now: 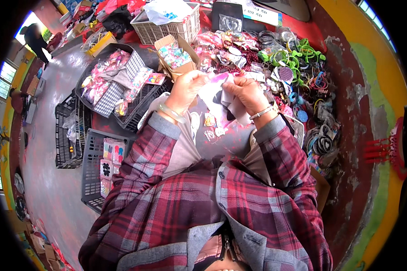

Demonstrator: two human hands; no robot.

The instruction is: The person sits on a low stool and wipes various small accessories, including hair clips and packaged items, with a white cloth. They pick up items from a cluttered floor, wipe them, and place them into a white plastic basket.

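While both hands grip it | left hand, right hand | clear packet, white backing, pink trim, crumpled.

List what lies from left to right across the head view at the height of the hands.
Black plastic crate → dark tray of pink packets → left hand → white and pink packet held in both hands → right hand → green hair hoops → dark coiled bands → red comb-like thing.
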